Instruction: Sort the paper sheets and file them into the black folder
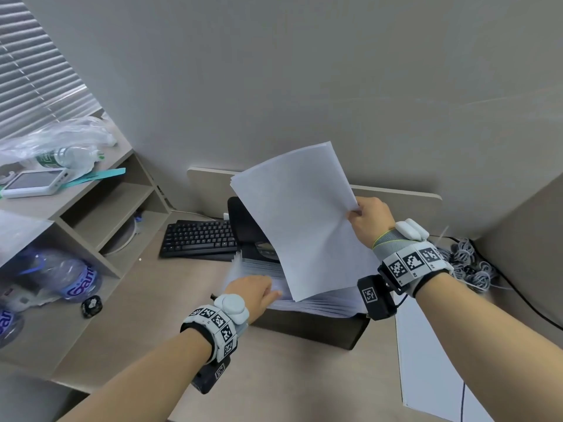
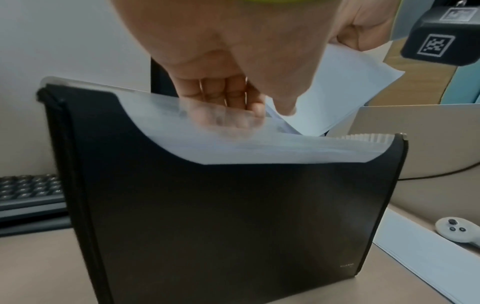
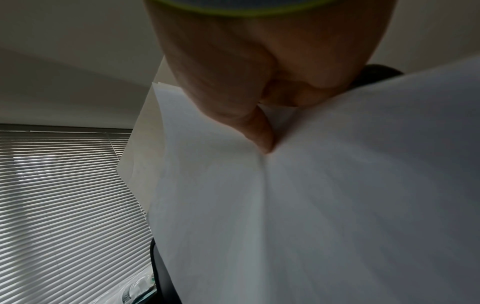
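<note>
The black folder stands upright on the desk, its pockets fanned open with white sheets in them. My left hand reaches into its top, fingers tucked behind the translucent front divider and pressing it forward. My right hand pinches a thin bunch of white paper sheets by their right edge. The sheets hang tilted above the folder, with their lower corner at the opening beside my left thumb.
A black keyboard lies behind the folder to the left. A stack of white paper lies on the desk at right, with coiled cables beyond it. A shelf unit stands left, a white controller right.
</note>
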A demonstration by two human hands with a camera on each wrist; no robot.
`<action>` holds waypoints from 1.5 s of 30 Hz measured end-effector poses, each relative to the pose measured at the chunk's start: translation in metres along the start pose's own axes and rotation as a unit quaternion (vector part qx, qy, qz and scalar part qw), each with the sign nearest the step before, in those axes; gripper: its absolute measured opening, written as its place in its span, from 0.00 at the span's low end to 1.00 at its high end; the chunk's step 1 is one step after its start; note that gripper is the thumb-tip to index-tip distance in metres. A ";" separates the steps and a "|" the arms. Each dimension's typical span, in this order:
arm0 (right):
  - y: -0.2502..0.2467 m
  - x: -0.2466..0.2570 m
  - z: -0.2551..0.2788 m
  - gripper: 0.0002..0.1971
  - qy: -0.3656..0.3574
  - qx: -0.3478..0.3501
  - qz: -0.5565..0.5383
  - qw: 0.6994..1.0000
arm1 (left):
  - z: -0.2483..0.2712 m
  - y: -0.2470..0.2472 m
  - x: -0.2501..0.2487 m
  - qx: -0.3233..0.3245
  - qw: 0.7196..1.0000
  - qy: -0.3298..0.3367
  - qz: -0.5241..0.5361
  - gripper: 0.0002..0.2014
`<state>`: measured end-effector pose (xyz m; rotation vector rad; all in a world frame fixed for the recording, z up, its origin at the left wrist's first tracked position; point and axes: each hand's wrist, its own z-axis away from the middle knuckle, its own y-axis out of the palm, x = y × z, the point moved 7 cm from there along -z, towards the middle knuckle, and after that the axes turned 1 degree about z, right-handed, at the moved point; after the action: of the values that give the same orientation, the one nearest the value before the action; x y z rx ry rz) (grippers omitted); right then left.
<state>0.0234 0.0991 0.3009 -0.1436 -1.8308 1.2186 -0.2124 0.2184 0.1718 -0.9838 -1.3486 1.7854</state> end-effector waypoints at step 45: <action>-0.017 -0.007 0.009 0.10 0.049 -0.007 -0.044 0.998 | -0.002 0.006 0.012 0.192 0.974 -0.061 0.107 0.09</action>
<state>0.0267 0.0810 0.3091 -0.1270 -1.7437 1.1186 -0.2174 0.2284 0.1639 -0.8380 -0.9385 2.1968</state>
